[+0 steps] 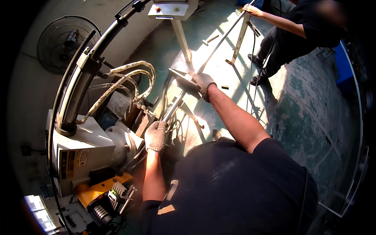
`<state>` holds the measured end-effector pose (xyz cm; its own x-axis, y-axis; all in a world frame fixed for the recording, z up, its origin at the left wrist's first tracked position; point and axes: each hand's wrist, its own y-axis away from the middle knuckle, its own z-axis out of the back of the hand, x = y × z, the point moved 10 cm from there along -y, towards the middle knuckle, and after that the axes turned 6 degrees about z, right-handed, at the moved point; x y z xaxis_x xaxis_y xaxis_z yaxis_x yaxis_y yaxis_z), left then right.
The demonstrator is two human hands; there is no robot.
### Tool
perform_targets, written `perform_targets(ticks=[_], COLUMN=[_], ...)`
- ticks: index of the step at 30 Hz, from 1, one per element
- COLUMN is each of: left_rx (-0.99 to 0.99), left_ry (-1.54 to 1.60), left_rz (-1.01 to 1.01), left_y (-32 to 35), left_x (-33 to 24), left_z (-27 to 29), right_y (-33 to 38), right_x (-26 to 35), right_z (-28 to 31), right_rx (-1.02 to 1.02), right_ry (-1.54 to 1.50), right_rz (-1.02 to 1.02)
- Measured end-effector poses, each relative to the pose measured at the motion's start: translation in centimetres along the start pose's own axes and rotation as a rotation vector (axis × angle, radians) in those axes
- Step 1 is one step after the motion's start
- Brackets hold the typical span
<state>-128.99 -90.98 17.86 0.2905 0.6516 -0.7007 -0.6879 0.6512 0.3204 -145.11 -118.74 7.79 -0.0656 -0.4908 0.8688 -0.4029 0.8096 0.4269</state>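
Note:
A long metal rod [223, 41] runs slantwise from near my left side up to the far right. My left hand [156, 137], in a knitted work glove, is closed around its near end. Further along, my right hand [203, 84], gloved too, grips the rod beside a dark flat plate [185, 81]; its fingertips are partly lost in glare. Whether that hand also touches the plate, I cannot tell. At the far end, a co-worker's bare hand [253, 10] rests on the rod.
Left of me stands a machine [84, 149] with a curved arm and wrapped hoses [133, 76]. A control box [172, 11] on a post is ahead, near a fan [68, 43]. A support stand [238, 41], a hammer [211, 39] and cables lie toward the co-worker [282, 43].

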Motion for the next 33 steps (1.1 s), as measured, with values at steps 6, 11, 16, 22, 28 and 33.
perform_targets(ticks=[6,11,16,22,28,33], left_rx=[0.014,0.016,0.04,-0.005,0.0,-0.009], left_ry=[0.027,0.059,0.055,0.059,0.063,-0.029], left_rz=[0.081,0.081,0.102,0.01,-0.045,-0.114], left_y=[-1.0,-0.3,-1.2,-1.0,-2.4,-2.3], left_x=[2.8,1.8,3.2,1.7,1.1,-0.6], left_z=[-0.6,-0.5,-0.9,-1.1,-2.0,-2.7], right_y=[2.7,6.6,9.9,11.4,18.2,22.6], right_x=[-4.4,-10.4,-17.4,-24.1,-26.3,-31.8], right_z=[3.0,8.5,15.8,25.1,31.6,37.3], right_rx=[-0.03,-0.131,-0.125,-0.062,-0.203,-0.322], right_ry=[-0.133,-0.039,0.318,1.164,1.072,0.907], right_rz=[-0.119,-0.291,-0.376,-0.351,-0.517,-0.586])
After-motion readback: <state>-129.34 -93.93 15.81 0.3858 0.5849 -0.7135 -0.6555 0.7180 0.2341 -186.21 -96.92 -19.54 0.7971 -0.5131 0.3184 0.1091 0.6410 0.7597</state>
